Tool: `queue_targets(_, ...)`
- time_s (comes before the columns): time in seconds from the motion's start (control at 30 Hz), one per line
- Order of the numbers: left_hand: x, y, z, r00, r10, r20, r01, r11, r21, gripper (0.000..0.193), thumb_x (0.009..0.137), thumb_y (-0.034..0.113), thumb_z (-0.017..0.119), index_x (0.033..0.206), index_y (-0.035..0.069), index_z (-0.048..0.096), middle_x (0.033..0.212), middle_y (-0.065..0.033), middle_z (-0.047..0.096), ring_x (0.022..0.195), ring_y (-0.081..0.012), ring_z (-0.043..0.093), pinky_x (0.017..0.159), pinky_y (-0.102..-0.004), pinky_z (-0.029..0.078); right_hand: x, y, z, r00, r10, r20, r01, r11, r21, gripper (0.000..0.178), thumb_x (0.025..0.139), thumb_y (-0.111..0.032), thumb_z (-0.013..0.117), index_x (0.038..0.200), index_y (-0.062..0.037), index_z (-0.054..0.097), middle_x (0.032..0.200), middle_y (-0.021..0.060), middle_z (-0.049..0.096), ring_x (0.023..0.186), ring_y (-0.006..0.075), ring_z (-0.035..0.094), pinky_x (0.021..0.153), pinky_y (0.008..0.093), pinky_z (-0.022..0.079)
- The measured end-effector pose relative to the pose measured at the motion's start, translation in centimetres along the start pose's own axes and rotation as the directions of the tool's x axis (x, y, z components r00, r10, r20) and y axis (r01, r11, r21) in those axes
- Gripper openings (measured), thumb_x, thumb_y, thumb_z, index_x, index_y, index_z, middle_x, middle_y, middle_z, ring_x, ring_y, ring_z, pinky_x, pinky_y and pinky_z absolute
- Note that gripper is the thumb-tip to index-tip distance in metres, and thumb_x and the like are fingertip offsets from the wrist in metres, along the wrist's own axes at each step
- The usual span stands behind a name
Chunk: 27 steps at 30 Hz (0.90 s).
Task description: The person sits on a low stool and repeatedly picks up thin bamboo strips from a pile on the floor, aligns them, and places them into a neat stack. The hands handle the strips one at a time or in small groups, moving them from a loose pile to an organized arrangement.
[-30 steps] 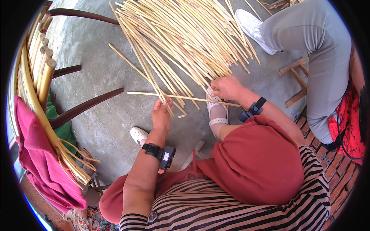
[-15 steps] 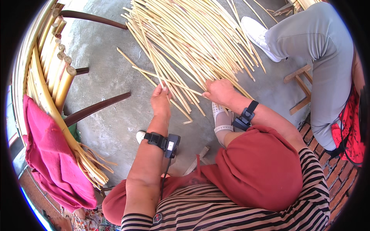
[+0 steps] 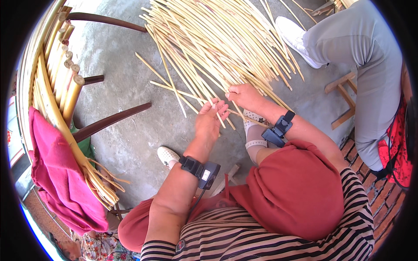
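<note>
Long, thin, peeled pale-yellow sticks (image 3: 226, 39) lie in a broad, roughly parallel layer on the grey floor. My left hand (image 3: 212, 116) is at the near ends of the sticks, palm turned up. Its fingers are spread and lightly bent, and a stick end runs close beside the thumb. To its right, my right hand (image 3: 246, 96) is closed, thumb and fingers pinched on a stick at the near edge of the layer; the palm hides part of it. Just left of my left hand, a few loose sticks (image 3: 167, 82) lie crossed.
At left, thick pale poles (image 3: 72, 98) rest on a support with curved dark legs (image 3: 111, 122), a magenta cloth (image 3: 61, 174) draped beside them. A person's grey-trousered leg (image 3: 370, 65) and white shoe (image 3: 296, 37) border the sticks at right, near a small wooden stool (image 3: 342, 100).
My left hand has let go of a stick, which now lies farther left, and has moved right toward my right hand. The right hand stays nearly in place.
</note>
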State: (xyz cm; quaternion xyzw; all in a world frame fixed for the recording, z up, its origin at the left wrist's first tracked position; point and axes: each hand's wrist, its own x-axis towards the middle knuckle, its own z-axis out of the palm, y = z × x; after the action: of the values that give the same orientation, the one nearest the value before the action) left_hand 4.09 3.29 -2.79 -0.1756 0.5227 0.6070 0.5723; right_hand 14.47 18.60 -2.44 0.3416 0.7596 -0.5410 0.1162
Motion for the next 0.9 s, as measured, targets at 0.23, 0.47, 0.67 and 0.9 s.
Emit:
queue_targets(0.23, -1.9, 0.0, 2.9, 0.989, -0.147, 0.01, 0.139, 0.953, 0.271, 0.019, 0.101, 0.011, 0.043, 0.115, 0.001, 0.053, 0.095, -0.0143, 0.065, 0.087, -0.0263, 0.067, 0.078, -0.0414, 0.059, -0.7, 0.4, 1.0, 0.993, -0.051, 0.103, 0.01, 0.931, 0.365, 0.017, 0.089, -0.016, 0.062, 0.094, -0.0005, 0.066, 0.07, 0.0047, 0.063, 0.063, 0.0111, 0.058, 0.059, 0.0263, 0.045)
queue_targets(0.47, -3.5, -1.5, 3.1, 0.925, -0.341, 0.169, 0.286, 0.916, 0.282, 0.025, 0.096, 0.004, 0.048, 0.12, -0.001, 0.052, 0.096, -0.0137, 0.065, 0.085, -0.0244, 0.067, 0.077, -0.0365, 0.058, 0.8, 1.3, 0.0, 0.974, 0.043, 0.223, -0.186, 0.711, 0.678, 0.022, 0.09, -0.017, 0.063, 0.107, -0.0032, 0.067, 0.083, 0.0045, 0.07, 0.058, 0.0059, 0.053, 0.052, 0.0212, 0.041)
queue_targets(0.67, -3.8, -1.6, 2.7, 0.906, -0.368, 0.208, 0.291, 0.9, 0.323, 0.027, 0.091, -0.002, 0.052, 0.118, -0.002, 0.054, 0.098, -0.0137, 0.066, 0.087, -0.0239, 0.068, 0.079, -0.0353, 0.057, 0.1, 1.5, -0.1, 0.97, 0.04, 0.241, -0.206, 0.666, 0.717, 0.015, 0.092, -0.018, 0.062, 0.097, -0.005, 0.068, 0.081, 0.0024, 0.068, 0.053, 0.003, 0.048, 0.048, 0.0176, 0.033)
queue_targets(0.9, -3.3, -1.7, 2.1, 0.916, -0.344, 0.206, 0.267, 0.906, 0.327, 0.016, 0.096, 0.008, 0.052, 0.109, 0.001, 0.057, 0.099, -0.0152, 0.067, 0.092, -0.0263, 0.068, 0.081, -0.0376, 0.057, 0.2, 1.1, 0.0, 0.978, 0.068, 0.198, -0.187, 0.709, 0.68, 0.017, 0.091, -0.02, 0.065, 0.094, -0.0036, 0.067, 0.077, 0.0, 0.064, 0.057, 0.005, 0.054, 0.05, 0.02, 0.04)
